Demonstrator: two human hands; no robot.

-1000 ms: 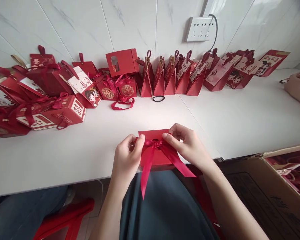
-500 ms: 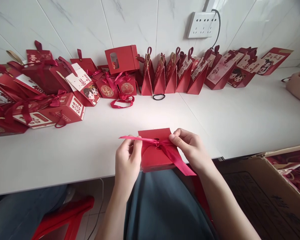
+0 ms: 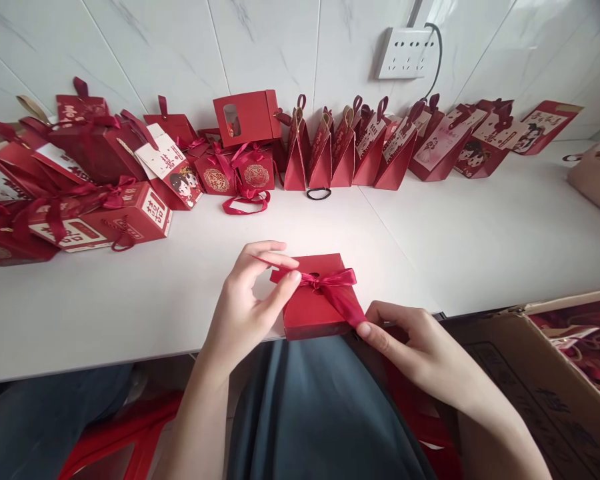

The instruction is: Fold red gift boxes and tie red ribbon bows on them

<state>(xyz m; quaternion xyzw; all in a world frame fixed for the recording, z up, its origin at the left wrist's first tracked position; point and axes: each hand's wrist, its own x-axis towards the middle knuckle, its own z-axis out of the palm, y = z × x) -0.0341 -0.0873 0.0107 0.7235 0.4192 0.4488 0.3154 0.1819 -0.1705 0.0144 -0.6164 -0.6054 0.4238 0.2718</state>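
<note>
A small red gift box lies at the table's front edge, with a dark red ribbon tied in a bow across its top. From the left, my left hand pinches the bow's left side between thumb and fingers, and a thin ribbon end shows by the fingers. The bow's right loop stands free. At the box's lower right corner, my right hand pinches the wide ribbon tail between thumb and forefinger.
Finished-looking red gift boxes crowd the left, with a row of triangular ones along the tiled wall. A black hair tie lies before them. A cardboard carton stands at right, a red stool below left. Another person's hand rests far right.
My right hand has moved from the bow's right loop down to the ribbon tail. My left hand has shifted its grip inward toward the knot, fingers raised.
</note>
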